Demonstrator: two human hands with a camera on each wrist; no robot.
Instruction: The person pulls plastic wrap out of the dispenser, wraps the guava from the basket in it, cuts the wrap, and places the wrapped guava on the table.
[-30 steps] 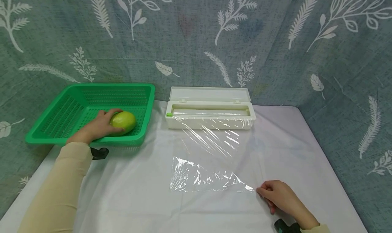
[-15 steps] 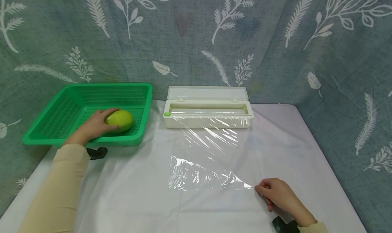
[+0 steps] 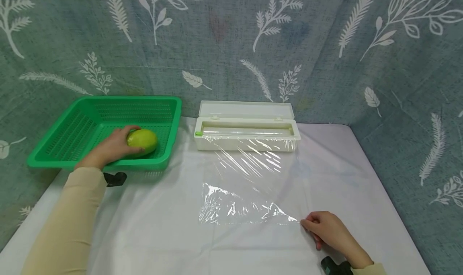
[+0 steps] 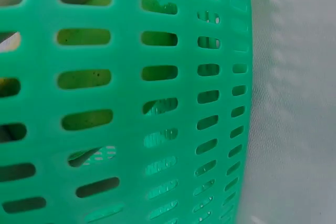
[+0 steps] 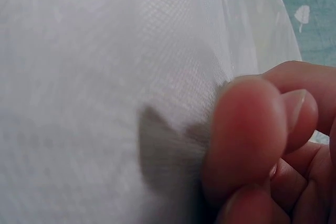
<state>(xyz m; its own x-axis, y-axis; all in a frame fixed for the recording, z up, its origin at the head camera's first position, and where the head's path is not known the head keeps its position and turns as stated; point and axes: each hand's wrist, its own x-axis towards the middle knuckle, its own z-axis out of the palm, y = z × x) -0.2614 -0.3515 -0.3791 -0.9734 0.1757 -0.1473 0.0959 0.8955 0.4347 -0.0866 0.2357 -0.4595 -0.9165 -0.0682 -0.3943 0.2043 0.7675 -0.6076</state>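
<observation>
In the head view my left hand (image 3: 115, 146) reaches into the green plastic basket (image 3: 105, 99) at the left and grips a yellow-green oval fruit (image 3: 145, 141), thumb and fingers around its left side. Through the slots of the basket wall in the left wrist view, parts of the speckled fruit (image 4: 84, 79) show. At the lower right, my right hand (image 3: 327, 230) pinches the near right corner of a clear sheet of plastic wrap (image 3: 233, 210). The sheet runs from a white wrap dispenser (image 3: 203, 144), lid up. Thumb and fingertips of my right hand (image 5: 283, 129) meet low over the cloth.
A white cloth (image 3: 155, 226) with soft creases covers the table. Grey-green leaf-print fabric (image 3: 224, 46) hangs behind it and along the sides. A small green slider (image 3: 199, 133) sits at the dispenser's left end. Dark straps with camera mounts (image 3: 115, 179) are on both wrists.
The head view has shifted slightly. Both hands keep their holds, on the fruit and on the wrap's corner, and nothing else has visibly moved.
</observation>
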